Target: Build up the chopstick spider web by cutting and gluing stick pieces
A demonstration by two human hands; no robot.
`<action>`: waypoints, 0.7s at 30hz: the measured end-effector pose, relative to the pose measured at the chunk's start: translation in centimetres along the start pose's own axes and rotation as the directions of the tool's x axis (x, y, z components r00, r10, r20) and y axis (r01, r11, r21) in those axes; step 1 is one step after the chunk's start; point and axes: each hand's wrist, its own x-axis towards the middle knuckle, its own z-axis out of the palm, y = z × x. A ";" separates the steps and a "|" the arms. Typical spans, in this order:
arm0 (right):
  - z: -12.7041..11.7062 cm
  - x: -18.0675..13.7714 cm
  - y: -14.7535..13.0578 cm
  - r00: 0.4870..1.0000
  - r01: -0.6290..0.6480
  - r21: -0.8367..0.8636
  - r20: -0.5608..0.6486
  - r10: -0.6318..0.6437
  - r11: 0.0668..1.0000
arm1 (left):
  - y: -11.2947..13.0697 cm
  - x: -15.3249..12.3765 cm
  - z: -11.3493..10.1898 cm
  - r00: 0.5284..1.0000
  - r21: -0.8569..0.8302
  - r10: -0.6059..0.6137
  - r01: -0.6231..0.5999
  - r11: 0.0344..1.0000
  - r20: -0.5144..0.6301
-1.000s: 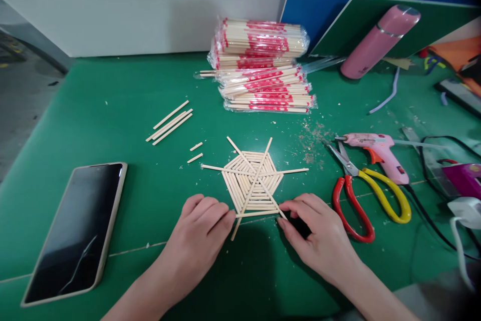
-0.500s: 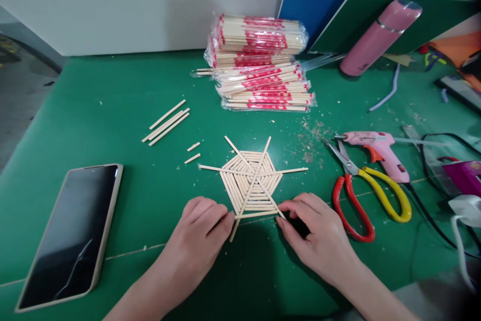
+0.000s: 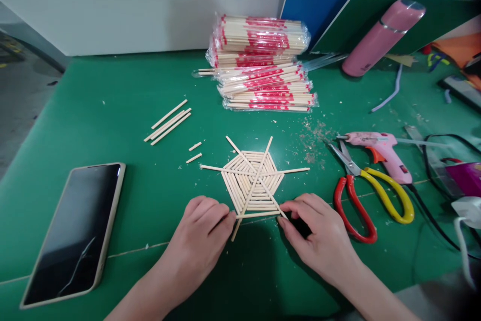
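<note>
A web-shaped piece made of wooden chopsticks lies flat on the green table. Its crossed sticks stick out past several rings of shorter lengths. Along its near side lies a cut chopstick, spanning two of the crossed sticks. My left hand is closed, thumb and forefinger pinching that piece's left end. At the other end, my right hand pinches with thumb and forefinger where the piece meets the tip of a crossed stick. Fingers hide the exact contact at both ends.
Cut sticks and two short stubs lie left of the web. Wrapped chopstick packs are piled behind. Red-and-yellow-handled scissors, a pink glue gun and a pink flask stand right; a phone lies left.
The whole scene has shifted slightly to the right in the view. Both hands keep the same hold, and the web and the cut chopstick stay in place between them.
</note>
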 end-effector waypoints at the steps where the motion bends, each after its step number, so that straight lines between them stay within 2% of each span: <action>1: 0.0 0.0 0.0 1.000 -0.002 0.000 0.000 0.002 1.000 | 0.0 0.0 0.0 1.000 0.002 -0.006 0.006 1.000 0.004; 11: 0.3 -0.1 0.0 1.000 -0.002 0.001 -0.026 0.002 1.000 | 0.4 0.7 -0.1 0.996 -0.001 -0.070 0.070 0.998 0.059; 16: 0.3 -0.1 0.0 1.000 -0.002 0.002 -0.019 0.002 1.000 | 0.1 0.5 0.5 0.999 0.086 -0.026 0.023 0.996 0.040; 21: 0.3 -0.1 0.0 1.000 -0.004 0.002 -0.015 0.004 1.000 | 0.1 0.7 0.2 0.995 0.135 -0.004 -0.009 0.991 0.096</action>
